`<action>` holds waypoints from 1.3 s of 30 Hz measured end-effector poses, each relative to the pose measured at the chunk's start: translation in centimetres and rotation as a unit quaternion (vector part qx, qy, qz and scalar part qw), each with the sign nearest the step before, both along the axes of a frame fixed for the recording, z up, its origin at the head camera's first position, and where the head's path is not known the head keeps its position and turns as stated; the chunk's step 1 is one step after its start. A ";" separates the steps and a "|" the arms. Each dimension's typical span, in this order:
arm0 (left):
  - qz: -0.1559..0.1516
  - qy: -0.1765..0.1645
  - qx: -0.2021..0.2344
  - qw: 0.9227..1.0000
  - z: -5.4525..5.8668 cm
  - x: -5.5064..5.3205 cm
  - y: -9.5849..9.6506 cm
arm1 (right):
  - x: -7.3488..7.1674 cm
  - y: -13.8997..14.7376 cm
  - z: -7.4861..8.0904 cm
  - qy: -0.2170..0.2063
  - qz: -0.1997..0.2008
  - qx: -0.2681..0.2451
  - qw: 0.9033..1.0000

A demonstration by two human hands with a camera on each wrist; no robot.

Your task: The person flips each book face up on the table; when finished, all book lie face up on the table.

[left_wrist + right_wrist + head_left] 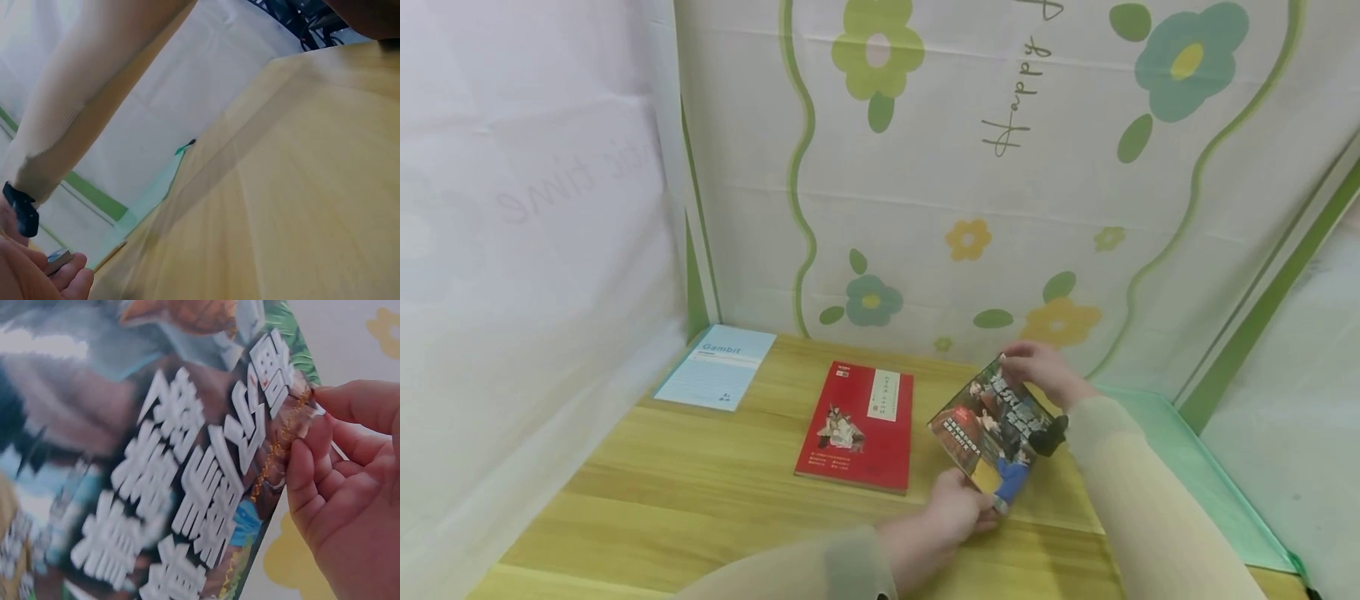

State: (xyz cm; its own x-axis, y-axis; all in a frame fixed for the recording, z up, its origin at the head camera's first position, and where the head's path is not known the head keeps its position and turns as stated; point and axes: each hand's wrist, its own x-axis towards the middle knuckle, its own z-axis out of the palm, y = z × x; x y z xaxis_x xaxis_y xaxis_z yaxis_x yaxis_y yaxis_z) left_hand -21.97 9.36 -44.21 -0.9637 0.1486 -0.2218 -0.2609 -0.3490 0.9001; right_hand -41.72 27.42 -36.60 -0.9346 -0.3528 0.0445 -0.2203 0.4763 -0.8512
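A dark, glossy comic-style book (988, 429) with white lettering is held tilted above the right side of the table. At its top corner, my right hand (1041, 371) pinches the edge between thumb and fingers. The right wrist view shows this right hand (353, 481) up close, on the edge of the cover (156, 450). My left hand (951, 510) grips the book's lower corner. Only a bit of that corner (58, 260) shows between the fingers of my left hand (31, 278) in the left wrist view.
A red book (857, 433) lies flat left of the held book. Farther back on the left is a light blue notebook (718, 371) marked "Gambit". The wooden table (647, 492) meets a flower-printed curtain (925, 183) behind. A translucent green sheet (1202, 475) covers the table's right side.
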 end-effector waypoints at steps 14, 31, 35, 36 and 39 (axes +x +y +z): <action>0.010 -0.031 0.019 0.999 -0.8 0.7 1.4 | -1.0 -2.2 0.6 -0.095 0.074 0.028 0.992; 0.017 -0.095 0.074 0.993 -1.7 -0.3 3.1 | -0.7 -5.6 -0.1 -0.138 0.085 0.054 0.985; 0.012 -0.098 0.087 0.991 -1.6 -0.2 3.6 | -0.8 -6.1 -0.4 -0.147 0.086 0.057 0.984; 0.010 -0.099 0.091 0.991 -1.6 -0.2 3.7 | -0.8 -6.2 -0.4 -0.150 0.087 0.056 0.983; 0.002 -0.101 0.104 0.989 -1.6 -0.2 4.0 | -1.0 -6.3 -0.8 -0.158 0.087 0.053 0.982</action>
